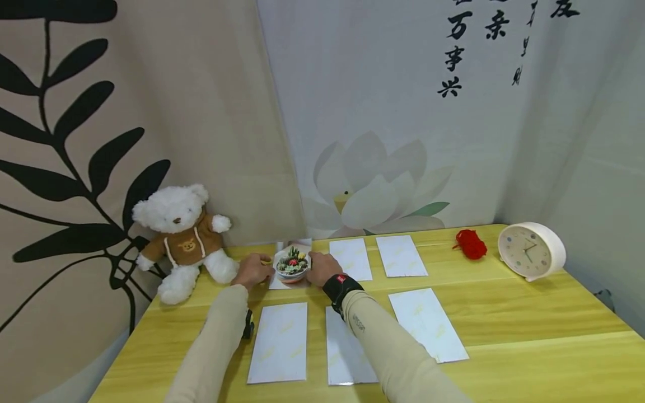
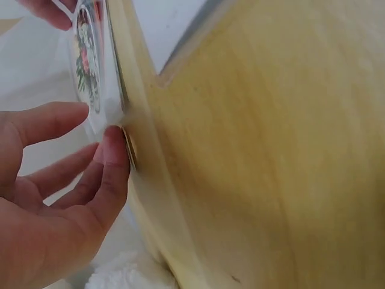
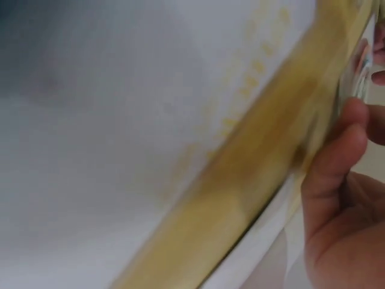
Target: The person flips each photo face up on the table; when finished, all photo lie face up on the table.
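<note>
A picture card showing a bowl of succulents lies picture side up near the table's back edge. At its left edge is my left hand, the thumb and a finger about the border in the left wrist view, where the card appears steeply slanted. My right hand pinches the opposite edge; in the right wrist view its thumb and finger meet by the card. The underside of the card is hidden. White cards with faint yellow marks lie just right of my right hand.
More white cards lie in front on the wooden table, one partly under my right forearm. A white teddy bear in a brown hoodie sits at the left. Red yarn and a round clock stand at the back right.
</note>
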The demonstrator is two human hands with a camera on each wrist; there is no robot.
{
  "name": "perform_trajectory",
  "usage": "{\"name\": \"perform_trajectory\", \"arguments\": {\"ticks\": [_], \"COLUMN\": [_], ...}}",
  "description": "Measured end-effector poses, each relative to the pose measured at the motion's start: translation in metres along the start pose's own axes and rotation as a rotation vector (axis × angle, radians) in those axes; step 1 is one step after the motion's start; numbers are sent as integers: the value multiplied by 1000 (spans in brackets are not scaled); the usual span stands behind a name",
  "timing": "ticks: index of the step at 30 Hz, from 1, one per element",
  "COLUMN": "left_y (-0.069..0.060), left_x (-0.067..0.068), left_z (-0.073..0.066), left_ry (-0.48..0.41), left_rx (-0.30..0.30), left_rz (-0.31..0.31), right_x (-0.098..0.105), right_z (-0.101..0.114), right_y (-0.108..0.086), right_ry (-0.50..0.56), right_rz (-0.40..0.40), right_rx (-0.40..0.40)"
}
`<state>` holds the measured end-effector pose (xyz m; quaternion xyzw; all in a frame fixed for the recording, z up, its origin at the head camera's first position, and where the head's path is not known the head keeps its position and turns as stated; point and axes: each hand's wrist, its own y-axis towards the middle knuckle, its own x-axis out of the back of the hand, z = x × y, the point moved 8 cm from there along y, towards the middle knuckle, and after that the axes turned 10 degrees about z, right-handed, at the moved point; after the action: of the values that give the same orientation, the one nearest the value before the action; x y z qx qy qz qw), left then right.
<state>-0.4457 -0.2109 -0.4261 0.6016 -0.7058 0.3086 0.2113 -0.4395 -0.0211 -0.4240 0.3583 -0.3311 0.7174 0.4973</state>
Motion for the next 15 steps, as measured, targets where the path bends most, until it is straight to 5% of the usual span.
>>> {"name": "perform_trajectory", "arguments": {"ticks": [10,15], "left_y": [-3,-6], "left_x": [1,3], "left_z": [-9,-26], "left_ry": [120,32], "left_rx": [-4,-47], "left_rz": [-18,-48], "right_x": [-4,23], "right_z": [-7,-8], "right_y": [1,-6], "right_ry": [91,78], "right_rz": [84,100], "right_rx": [-26,33]}}
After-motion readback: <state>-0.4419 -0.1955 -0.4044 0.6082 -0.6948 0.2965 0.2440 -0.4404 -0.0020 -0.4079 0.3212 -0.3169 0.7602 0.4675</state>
